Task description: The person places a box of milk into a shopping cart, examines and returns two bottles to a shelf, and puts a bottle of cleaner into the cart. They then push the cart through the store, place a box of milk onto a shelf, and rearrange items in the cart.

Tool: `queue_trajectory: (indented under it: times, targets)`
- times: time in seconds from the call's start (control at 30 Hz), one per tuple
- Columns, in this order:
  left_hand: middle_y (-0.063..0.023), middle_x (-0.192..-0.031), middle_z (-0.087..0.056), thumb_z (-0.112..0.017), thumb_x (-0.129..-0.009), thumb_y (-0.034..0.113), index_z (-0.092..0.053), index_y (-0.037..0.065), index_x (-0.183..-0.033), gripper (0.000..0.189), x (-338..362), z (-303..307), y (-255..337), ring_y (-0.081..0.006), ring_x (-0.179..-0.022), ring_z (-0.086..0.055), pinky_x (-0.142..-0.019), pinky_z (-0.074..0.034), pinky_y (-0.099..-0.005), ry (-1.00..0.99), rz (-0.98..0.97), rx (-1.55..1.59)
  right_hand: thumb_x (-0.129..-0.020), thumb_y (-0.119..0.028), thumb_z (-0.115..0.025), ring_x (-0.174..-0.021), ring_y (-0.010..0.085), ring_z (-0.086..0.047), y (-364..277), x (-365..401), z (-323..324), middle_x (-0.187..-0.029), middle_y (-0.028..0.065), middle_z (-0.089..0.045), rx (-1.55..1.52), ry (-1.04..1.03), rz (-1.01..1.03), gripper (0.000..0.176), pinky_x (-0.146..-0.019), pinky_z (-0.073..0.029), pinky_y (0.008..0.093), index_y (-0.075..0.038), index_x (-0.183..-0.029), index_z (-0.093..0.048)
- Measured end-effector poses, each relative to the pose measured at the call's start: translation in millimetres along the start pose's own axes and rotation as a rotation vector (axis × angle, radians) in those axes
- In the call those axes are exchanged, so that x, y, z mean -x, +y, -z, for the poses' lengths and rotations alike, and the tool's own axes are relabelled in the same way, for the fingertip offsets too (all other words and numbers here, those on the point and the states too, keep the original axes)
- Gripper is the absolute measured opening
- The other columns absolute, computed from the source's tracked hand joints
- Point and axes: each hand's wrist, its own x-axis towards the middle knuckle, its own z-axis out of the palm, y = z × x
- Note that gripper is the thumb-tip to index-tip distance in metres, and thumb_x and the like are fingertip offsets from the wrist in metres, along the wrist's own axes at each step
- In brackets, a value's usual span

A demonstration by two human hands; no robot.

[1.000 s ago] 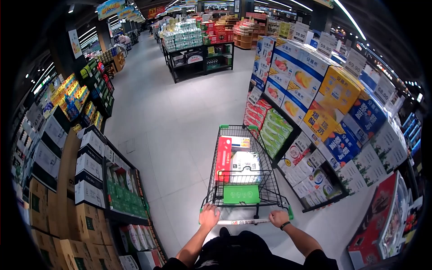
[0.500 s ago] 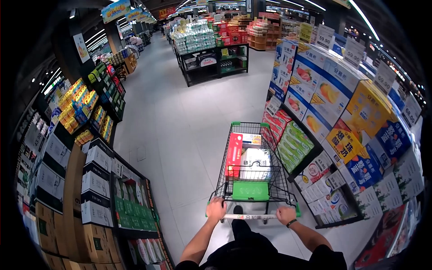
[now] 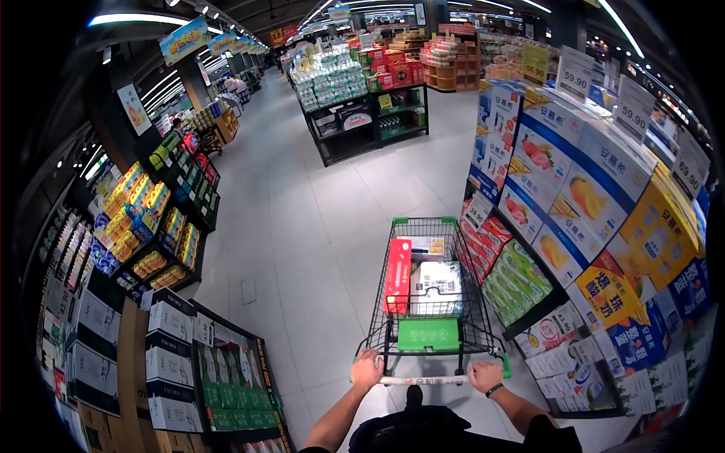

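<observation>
Both my hands grip the pale handlebar of a black wire shopping cart (image 3: 377, 332) with green corner pieces. My left hand (image 3: 367, 368) is closed around the left end of the bar. Near its right end, my right hand (image 3: 485, 375), with a dark band at the wrist, is closed around it too. A green plastic flap (image 3: 428, 335) sits just ahead of the bar. Inside the basket, a tall red box (image 3: 398, 275) lies along the left side, a white pack (image 3: 438, 285) is beside it, and a smaller yellow-and-white box (image 3: 427, 246) lies at the front.
Stacked drink cartons (image 3: 581, 189) with price signs stand close along the cart's right side. Shelves with white-and-black boxes (image 3: 174, 355) line the left. Ahead, a black display stand (image 3: 377, 117) holds packs and red boxes. Pale floor tiles (image 3: 302, 219) run between.
The cart and I have moved forward along the aisle. The carton stack and the display stand look nearer. Both hands keep their hold on the bar.
</observation>
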Motion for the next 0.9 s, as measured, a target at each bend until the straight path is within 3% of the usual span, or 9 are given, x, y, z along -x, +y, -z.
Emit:
queue_trajectory:
  times: [0.23,0.37,0.67,0.9]
  targets:
    - [-0.0116,-0.114,-0.072,-0.063,-0.087,0.025,-0.071,0.008,-0.106,0.027,-84.1,-10.2,-10.4,-0.0283,-0.123,-0.059,-0.1,-0.051,-0.0414,-0.017,0.017,-0.02,-0.084,-0.026,-0.064,-0.057,0.0342,-0.063,24.2,-78.4,-24.9,-0.067,0.0096,-0.064,-0.036,-0.037,-0.032,0.023,-0.054,-0.051,0.0471,-0.01,-0.068,-0.066]
    - [-0.0115,-0.115,-0.071,-0.063,-0.087,0.025,-0.071,0.008,-0.106,0.027,-127.5,-10.3,-19.5,-0.0278,-0.124,-0.058,-0.1,-0.051,-0.0412,-0.033,0.027,-0.029,-0.084,-0.025,-0.063,-0.063,0.0351,-0.065,26.3,-117.8,-34.7,-0.07,0.0106,-0.065,-0.021,-0.055,-0.068,0.021,-0.057,-0.051,0.0475,-0.01,-0.069,-0.065]
    - [-0.0088,-0.119,-0.071,-0.062,-0.088,0.027,-0.072,0.011,-0.107,0.028,-225.6,-8.2,-48.0,-0.0254,-0.124,-0.059,-0.099,-0.052,-0.0414,-0.107,0.049,-0.034,-0.085,-0.026,-0.062,-0.061,0.0347,-0.064,20.2,-195.9,-62.3,-0.07,0.0095,-0.066,0.018,-0.025,-0.114,0.022,-0.057,-0.051,0.0478,-0.01,-0.069,-0.064]
    - [-0.0109,-0.119,-0.069,-0.061,-0.088,0.029,-0.07,0.008,-0.107,0.03,-299.6,-1.9,-64.6,-0.0264,-0.128,-0.055,-0.099,-0.052,-0.0431,-0.161,-0.034,-0.045,-0.085,-0.026,-0.061,-0.062,0.0363,-0.063,22.1,-248.3,-89.1,-0.07,0.0097,-0.065,0.06,-0.07,-0.192,0.02,-0.056,-0.05,0.049,-0.013,-0.07,-0.065]
